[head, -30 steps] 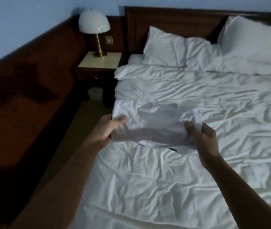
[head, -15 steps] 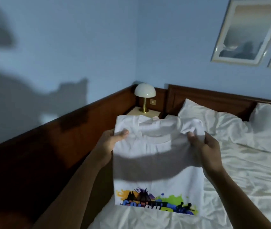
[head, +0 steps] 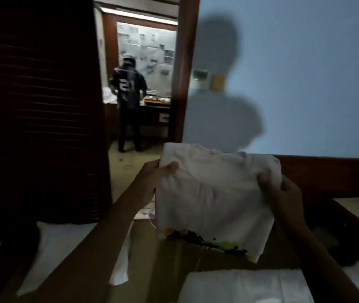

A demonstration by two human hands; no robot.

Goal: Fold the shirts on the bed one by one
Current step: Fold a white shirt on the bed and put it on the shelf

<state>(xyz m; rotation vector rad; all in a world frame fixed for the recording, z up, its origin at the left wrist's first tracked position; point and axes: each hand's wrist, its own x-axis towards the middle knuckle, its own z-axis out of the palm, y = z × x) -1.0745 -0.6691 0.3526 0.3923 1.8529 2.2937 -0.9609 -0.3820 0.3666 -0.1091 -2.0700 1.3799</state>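
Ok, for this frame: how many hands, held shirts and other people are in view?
Hands: 2, left hand and right hand
Held shirts: 1, white shirt
Other people: 1, person in the doorway
Total: 4

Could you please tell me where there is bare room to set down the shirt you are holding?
The flat white surface along the bottom edge, just under the shirt that the left hand and right hand grip, looks bare. The cream tabletop at right has some room too. Crowded: the dark heap beside it.
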